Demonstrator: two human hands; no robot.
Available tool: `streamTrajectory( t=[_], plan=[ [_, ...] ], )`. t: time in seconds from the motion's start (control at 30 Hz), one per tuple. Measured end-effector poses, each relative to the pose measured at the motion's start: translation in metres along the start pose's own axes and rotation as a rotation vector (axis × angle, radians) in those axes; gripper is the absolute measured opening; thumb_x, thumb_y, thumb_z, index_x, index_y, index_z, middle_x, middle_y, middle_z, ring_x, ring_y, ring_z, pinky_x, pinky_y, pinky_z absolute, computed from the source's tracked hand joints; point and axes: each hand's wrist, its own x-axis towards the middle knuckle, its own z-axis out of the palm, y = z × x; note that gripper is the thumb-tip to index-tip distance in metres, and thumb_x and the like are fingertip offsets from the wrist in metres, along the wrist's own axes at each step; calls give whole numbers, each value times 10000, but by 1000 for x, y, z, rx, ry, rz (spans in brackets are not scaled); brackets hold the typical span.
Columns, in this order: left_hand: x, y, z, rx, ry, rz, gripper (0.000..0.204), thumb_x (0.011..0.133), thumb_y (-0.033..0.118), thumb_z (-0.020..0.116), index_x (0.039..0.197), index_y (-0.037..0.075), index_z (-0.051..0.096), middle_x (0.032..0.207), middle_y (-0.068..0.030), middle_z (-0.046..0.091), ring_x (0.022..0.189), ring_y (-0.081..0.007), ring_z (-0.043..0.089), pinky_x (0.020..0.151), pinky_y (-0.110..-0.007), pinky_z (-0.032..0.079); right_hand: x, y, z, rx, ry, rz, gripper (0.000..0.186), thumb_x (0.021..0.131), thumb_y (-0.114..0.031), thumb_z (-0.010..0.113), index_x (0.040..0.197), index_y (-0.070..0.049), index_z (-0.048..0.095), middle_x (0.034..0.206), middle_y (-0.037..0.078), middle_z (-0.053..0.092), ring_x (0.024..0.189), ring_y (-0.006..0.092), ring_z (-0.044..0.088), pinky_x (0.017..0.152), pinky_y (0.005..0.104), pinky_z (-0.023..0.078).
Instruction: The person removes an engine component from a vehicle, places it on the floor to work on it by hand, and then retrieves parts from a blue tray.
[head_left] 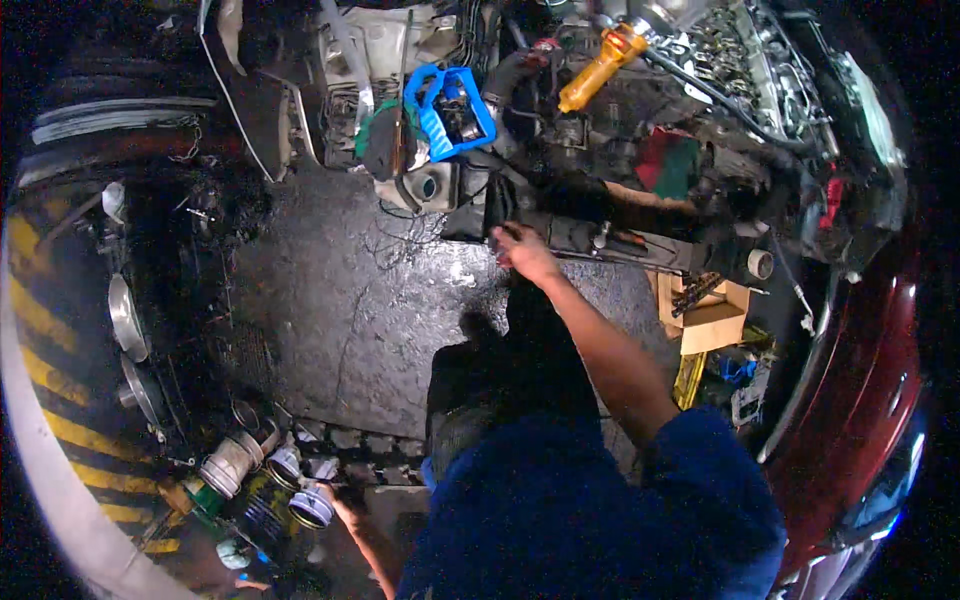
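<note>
Low at the left, my left hand (347, 507) reaches out with its fingers closed at the rim of a round, pale can (311, 508). A second metallic can (284, 464) and a dirty white bucket (235, 465) are beside it. Ahead of my body, my right hand (525, 255) has its fingers curled at the near edge of a dark bench surface (570, 235). Whatever those fingers hold is too dark to make out. A blue cut-open jug (487, 110) with small metal parts inside lies beyond it, next to a grey-white housing (436, 185).
An orange-yellow, long-bodied object (595, 75) lies across the engine parts at the back. To the right are an open cardboard box (715, 322), a roll of tape (760, 263) and a dark red car panel (855, 400). Yellow stripes (70, 430) mark the left side.
</note>
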Motion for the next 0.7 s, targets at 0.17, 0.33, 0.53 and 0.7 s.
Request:
streamTrajectory(
  t=[0.17, 0.33, 0.53, 0.7],
  plan=[
    [-37, -33, -3, -88, 8, -176, 638, 933, 607, 433, 1150, 29, 594, 1047, -40, 614, 908, -229, 571, 901, -360, 439, 52, -88, 37, 79, 26, 103, 418, 921, -432, 581, 1114, -63, 621, 802, 86, 656, 624, 164, 642, 580, 313, 506],
    [-54, -40, 8, -196, -9, -300, 612, 940, 599, 423, 1119, 42, 604, 1008, -31, 619, 891, -227, 575, 903, -363, 440, 118, -111, 38, -309, 363, -39, 338, 917, -374, 561, 1091, -97, 647, 880, 173, 681, 769, 301, 672, 716, 409, 509],
    [-71, -54, 11, -377, 48, -373, 585, 949, 589, 410, 1083, 58, 616, 962, -20, 624, 870, -226, 579, 906, -367, 440, 171, -126, 42, -593, 507, -49, 258, 877, -312, 583, 1048, -143, 676, 954, 190, 685, 905, 393, 632, 791, 446, 496],
    [-78, -60, 9, -392, 36, -409, 565, 956, 580, 399, 1053, 72, 626, 923, -11, 629, 852, -224, 582, 908, -370, 441, 205, -105, 32, -932, 283, -394, 121, 766, -202, 573, 764, -151, 683, 900, 151, 683, 863, 338, 646, 747, 464, 501]
  ],
)
